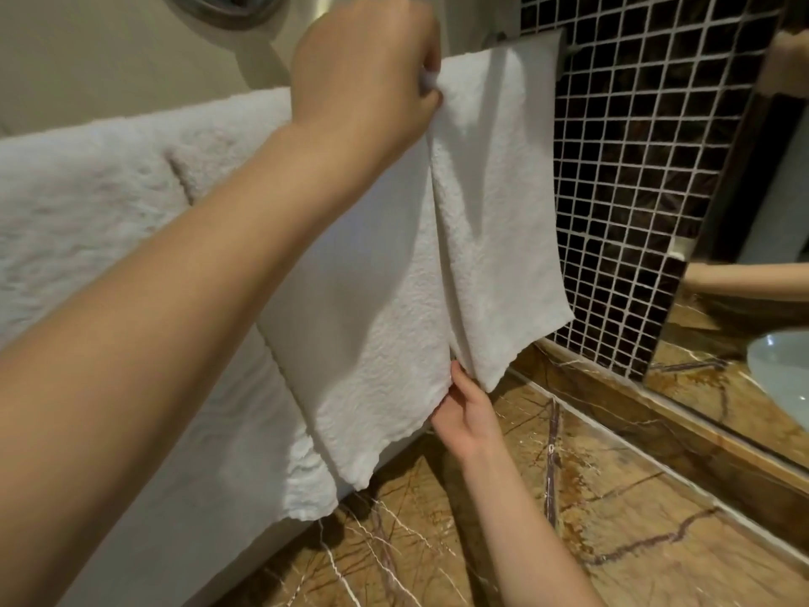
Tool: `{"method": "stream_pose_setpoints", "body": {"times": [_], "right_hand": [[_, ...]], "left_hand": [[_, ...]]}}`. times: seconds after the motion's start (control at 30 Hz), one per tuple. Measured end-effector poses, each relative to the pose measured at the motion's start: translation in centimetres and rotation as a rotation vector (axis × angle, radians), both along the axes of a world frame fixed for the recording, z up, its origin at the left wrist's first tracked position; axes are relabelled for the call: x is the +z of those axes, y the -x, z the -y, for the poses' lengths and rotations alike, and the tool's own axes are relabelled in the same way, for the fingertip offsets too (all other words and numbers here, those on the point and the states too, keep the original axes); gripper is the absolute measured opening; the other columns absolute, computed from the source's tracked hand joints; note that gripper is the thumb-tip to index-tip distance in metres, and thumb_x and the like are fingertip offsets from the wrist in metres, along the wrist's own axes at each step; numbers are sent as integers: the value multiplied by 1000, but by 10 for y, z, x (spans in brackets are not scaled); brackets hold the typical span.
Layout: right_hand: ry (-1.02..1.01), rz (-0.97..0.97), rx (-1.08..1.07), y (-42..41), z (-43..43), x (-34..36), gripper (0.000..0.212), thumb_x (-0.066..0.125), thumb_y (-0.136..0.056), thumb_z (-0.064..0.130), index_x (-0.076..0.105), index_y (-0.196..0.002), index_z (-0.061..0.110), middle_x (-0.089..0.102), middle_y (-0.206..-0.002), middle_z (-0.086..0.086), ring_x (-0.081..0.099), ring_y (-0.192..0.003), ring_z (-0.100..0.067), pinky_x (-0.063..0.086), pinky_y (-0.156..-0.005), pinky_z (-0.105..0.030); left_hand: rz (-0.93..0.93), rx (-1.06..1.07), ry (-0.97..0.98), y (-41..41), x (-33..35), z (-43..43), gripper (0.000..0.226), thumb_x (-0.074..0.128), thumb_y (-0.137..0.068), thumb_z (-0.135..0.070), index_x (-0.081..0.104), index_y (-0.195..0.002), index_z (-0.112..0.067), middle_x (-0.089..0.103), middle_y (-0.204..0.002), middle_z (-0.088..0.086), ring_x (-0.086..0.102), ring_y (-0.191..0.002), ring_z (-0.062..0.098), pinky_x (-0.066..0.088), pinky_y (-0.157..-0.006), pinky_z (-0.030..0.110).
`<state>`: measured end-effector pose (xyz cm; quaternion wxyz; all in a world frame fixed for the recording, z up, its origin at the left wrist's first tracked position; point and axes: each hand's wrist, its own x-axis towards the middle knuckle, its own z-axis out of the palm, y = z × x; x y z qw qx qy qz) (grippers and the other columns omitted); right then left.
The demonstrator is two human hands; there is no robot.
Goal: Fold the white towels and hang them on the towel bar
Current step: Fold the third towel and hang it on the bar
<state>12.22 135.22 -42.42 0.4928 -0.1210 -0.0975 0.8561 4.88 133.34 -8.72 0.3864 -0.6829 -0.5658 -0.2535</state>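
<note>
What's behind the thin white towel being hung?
A thicker fluffy white towel sticks out to the left and below the thin white towel. A metal bar end shows at top right. The rest of the bar and the wall behind are covered.

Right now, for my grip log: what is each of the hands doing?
Left hand: pinches the towel at its top.
Right hand: holds the towel's lower edge.

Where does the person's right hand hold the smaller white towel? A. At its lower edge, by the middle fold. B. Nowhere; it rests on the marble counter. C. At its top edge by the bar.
A: the right hand holds the smaller white towel low down at its fold, while the left hand pinches the top.
</note>
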Motion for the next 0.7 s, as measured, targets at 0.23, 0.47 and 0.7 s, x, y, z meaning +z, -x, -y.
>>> {"method": "stream_pose_setpoints", "body": {"times": [0.23, 0.47, 0.7], "right_hand": [[-26, -70, -16, -29, 9, -4, 75, 80, -64, 35, 52, -129, 10, 58, -129, -20, 52, -122, -36, 32, -109, -54], [101, 208, -47, -27, -1, -1, 75, 64, -78, 38, 39, -142, 9, 44, -143, -22, 40, -133, -34, 29, -113, -54], [158, 386, -88, -22, 1, 9, 53, 64, -87, 28, 51, -133, 5, 51, -138, -19, 44, -130, -32, 34, -110, -51]], "left_hand": [[-18, 3, 0, 0, -1, 0, 27, 50, -85, -27, 65, -106, -21, 64, -109, 5, 55, -103, 32, 33, -69, 37], [18, -9, 11, -1, 1, 0, 26, 54, -84, -26, 66, -106, -21, 65, -108, 3, 55, -105, 30, 30, -67, 31], [35, 8, 48, -1, 1, 3, 25, 55, -85, -25, 66, -108, -22, 66, -107, 6, 56, -103, 32, 32, -68, 33]]}}
